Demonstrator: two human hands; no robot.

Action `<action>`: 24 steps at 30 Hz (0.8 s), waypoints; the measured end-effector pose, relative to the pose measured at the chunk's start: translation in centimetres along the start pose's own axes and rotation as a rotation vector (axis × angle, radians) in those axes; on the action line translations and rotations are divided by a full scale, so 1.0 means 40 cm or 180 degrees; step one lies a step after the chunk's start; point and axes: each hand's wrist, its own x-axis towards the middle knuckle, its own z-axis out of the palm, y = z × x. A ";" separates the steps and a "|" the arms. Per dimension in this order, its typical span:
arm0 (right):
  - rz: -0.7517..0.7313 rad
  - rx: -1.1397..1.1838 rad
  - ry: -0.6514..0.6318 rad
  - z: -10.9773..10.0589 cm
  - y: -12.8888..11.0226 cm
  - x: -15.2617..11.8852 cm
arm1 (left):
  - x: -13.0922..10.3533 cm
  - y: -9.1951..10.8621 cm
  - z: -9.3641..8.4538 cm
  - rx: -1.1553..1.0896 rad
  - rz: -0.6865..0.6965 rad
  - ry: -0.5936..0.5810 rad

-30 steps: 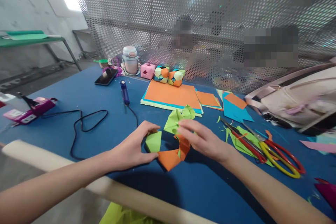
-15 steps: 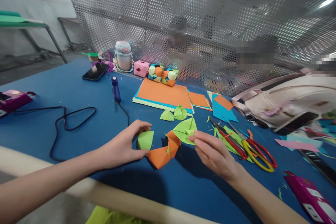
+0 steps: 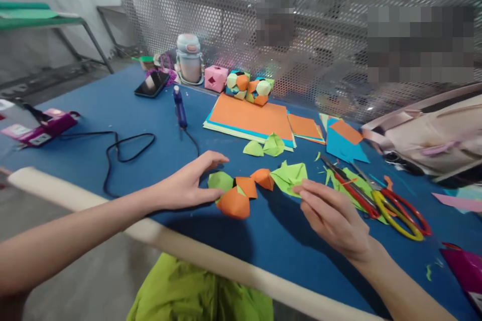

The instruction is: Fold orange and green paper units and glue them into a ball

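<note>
My right hand [image 3: 337, 218] pinches the edge of a green folded paper piece [image 3: 289, 176] between thumb and fingertips. Around the left side of a cluster of orange folded paper pieces [image 3: 233, 204] and a green one [image 3: 221, 180], my left hand [image 3: 188, 180] rests with thumb and fingers apart. Its thumb tip lies against or very close to the cluster. Another orange folded piece [image 3: 262, 179] sits beside the held green paper; whether they are joined, I cannot tell. Two loose green folded pieces [image 3: 273, 145] lie just behind.
Scissors with red and yellow handles [image 3: 399, 215] lie on green scraps at right. Behind are stacked paper sheets [image 3: 250, 115], paper balls [image 3: 259, 91], a pink paper cube [image 3: 216, 78] and a bottle [image 3: 189, 62]. A blue glue gun [image 3: 179, 108] and its cord lie left.
The view has shifted, so the table's things appear higher and farther right. The orange pieces have tipped and look more spread apart. My right hand still pinches the green piece.
</note>
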 end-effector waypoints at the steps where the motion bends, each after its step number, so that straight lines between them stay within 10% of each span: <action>1: -0.0003 0.0024 -0.0102 0.001 0.002 -0.002 | -0.002 0.003 -0.006 0.0008 0.0017 -0.0022; 6: 0.0008 0.0282 -0.0862 0.011 0.017 0.002 | -0.010 0.030 -0.031 0.0407 -0.0095 -0.0370; 24: 0.0482 0.0662 -0.1542 0.107 -0.146 0.146 | 0.061 0.009 -0.046 0.1120 0.0471 -0.1342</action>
